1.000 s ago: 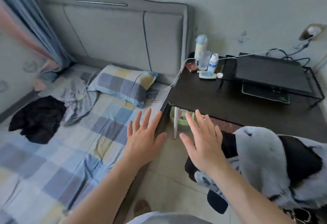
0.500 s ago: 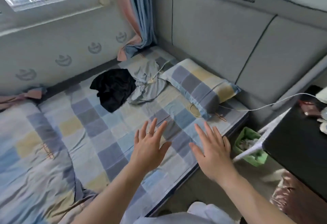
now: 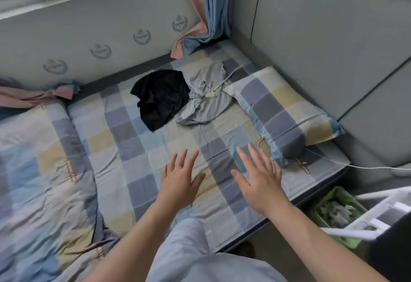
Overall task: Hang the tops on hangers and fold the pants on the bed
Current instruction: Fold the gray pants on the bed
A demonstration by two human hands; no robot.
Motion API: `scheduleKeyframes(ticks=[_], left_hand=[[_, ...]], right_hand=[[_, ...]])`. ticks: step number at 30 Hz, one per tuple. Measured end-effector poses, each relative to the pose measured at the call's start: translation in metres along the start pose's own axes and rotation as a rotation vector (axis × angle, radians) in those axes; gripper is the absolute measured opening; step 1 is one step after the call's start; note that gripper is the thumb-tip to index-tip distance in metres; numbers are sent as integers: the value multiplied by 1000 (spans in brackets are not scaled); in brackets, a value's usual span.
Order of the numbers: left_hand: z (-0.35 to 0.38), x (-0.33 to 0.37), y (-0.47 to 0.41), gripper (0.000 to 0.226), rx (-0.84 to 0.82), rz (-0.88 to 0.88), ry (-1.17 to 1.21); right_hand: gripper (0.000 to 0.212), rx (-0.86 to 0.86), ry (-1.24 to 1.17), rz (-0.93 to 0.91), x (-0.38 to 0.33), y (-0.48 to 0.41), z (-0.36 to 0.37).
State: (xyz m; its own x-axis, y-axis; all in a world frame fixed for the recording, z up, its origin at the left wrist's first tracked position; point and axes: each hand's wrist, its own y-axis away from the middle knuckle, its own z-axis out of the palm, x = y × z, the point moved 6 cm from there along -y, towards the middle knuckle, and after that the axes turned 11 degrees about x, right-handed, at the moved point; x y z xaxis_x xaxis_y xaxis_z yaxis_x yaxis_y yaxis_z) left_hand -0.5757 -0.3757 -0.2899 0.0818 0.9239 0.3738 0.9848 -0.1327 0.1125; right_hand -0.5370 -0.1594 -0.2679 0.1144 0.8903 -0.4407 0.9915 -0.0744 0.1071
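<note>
With the left hand (image 3: 180,183) and right hand (image 3: 260,181) spread empty over the bed (image 3: 124,148), the crumpled black garment (image 3: 161,98) and grey garment (image 3: 205,99) lie ahead, just beside the pillow (image 3: 282,112), nearer the left hand.

We're holding our left hand (image 3: 178,183) and right hand (image 3: 260,183) flat and spread over the bed (image 3: 138,148), and only bare sheet is lying between them and the clothes ahead, so that lane is looking wide open. The black garment (image 3: 160,97) and grey garment (image 3: 204,101) are touching each other, and the grey one is running up against the pillow (image 3: 282,114). That pillow is boxing us in just beside the right hand, with a white cable (image 3: 367,167) trailing along the bed edge by it. The bunched quilt (image 3: 44,181) is filling the left side. The wall (image 3: 89,25) and headboard (image 3: 322,48) are closing off the far corner.
</note>
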Motion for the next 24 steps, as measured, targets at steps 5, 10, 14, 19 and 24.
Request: scheduleKeyframes(ticks=[5, 10, 14, 19, 24], left_hand=[[19, -24, -55, 66, -15, -2, 5], [66, -103, -129, 66, -38, -40, 2], [133, -179, -199, 65, -113, -73, 39], [214, -256, -268, 64, -258, -84, -2], [296, -289, -362, 69, -260, -20, -37]], right_hand=[[63, -4, 38, -14, 7, -47, 20], [63, -47, 69, 20, 7, -112, 90], [62, -125, 144, 50, 7, -187, 163], [61, -254, 189, 51, 3, -271, 245], [63, -283, 207, -2, 24, -366, 337]])
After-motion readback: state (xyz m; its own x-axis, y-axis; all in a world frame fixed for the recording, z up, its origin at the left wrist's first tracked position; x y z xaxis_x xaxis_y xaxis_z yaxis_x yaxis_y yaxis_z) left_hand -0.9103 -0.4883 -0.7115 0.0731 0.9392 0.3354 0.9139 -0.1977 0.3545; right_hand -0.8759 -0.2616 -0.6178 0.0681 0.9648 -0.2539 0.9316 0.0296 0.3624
